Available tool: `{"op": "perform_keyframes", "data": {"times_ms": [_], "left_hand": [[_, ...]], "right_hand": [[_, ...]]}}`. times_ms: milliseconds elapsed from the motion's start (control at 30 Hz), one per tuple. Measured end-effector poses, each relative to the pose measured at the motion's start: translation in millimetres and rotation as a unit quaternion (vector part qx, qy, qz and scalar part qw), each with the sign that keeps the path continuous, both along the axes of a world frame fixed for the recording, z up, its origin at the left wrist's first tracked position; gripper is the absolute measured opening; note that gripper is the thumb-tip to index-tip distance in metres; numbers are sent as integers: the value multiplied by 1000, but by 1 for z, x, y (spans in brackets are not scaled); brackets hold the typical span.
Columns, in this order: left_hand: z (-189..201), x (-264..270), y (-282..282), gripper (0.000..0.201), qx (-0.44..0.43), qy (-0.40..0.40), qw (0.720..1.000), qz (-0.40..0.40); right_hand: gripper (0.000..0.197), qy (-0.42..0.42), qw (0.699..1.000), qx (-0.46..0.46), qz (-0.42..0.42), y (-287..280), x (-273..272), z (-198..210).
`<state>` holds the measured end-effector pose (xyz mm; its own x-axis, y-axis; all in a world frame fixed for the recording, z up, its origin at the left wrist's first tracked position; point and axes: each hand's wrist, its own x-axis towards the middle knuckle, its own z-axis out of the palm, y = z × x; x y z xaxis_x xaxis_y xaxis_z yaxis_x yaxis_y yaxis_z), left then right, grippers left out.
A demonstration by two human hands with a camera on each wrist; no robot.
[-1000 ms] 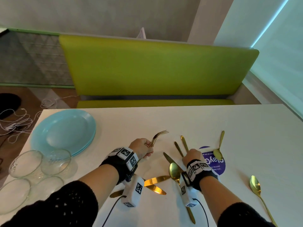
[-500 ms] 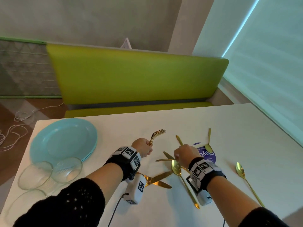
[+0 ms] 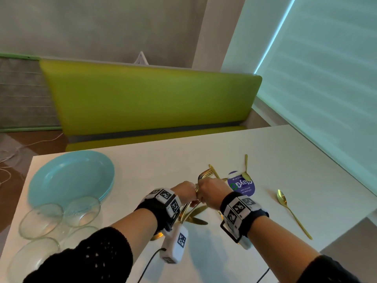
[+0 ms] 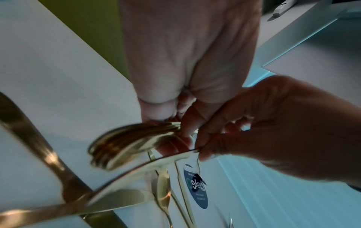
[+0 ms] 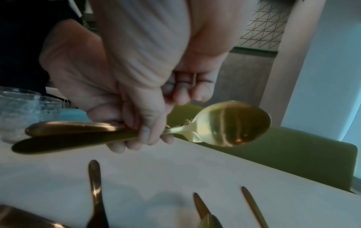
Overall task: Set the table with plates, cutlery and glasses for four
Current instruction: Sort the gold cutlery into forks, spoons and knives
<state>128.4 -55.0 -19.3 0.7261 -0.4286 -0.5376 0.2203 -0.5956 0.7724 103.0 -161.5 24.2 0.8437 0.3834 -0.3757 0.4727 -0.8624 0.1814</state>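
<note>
A bundle of gold metal forks (image 3: 204, 175) was clasped in the left hand (image 3: 186, 193); a gold metal spoon (image 5: 230, 123) was pinched by the right hand (image 3: 212, 193), touching the left grip.

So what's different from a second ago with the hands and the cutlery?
The right hand left the table, lifted a gold piece and swung left to meet the left hand, which grips the bundle of forks as before. The plates, glass bowls and the spoon at right stayed put.

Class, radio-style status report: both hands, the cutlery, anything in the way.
Left hand grips bunched forks. Right hand meets it, holding a fork. Plates stacked, glasses unplaced. Loose spoons, knives underneath.
</note>
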Motion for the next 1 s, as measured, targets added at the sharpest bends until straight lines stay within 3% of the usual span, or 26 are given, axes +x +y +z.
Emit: {"op": "perform_keyframes", "data": {"times_ms": [300, 433, 500, 800, 900, 1000], "left_hand": [[4, 4, -23, 24, -18, 10, 999, 30], [7, 3, -38, 17, 19, 1, 1000, 24], [4, 5, -43, 24, 17, 3, 999, 35], [-14, 17, -44, 26, -67, 30, 986, 147], [-21, 20, -40, 27, -86, 52, 976, 195], [-26, 23, -35, 16, -90, 63, 962, 251]], "right_hand": [[27, -11, 999, -2, 44, -23, 17, 3], [27, -4, 998, 11, 65, -31, 23, 1], [28, -6, 998, 20, 64, -37, 27, -2], [24, -22, 984, 166, -52, -59, 37, -22], [25, -14, 980, 163, -111, -66, 34, -28], [28, 50, 977, 107, -175, -76, 28, -42]]}}
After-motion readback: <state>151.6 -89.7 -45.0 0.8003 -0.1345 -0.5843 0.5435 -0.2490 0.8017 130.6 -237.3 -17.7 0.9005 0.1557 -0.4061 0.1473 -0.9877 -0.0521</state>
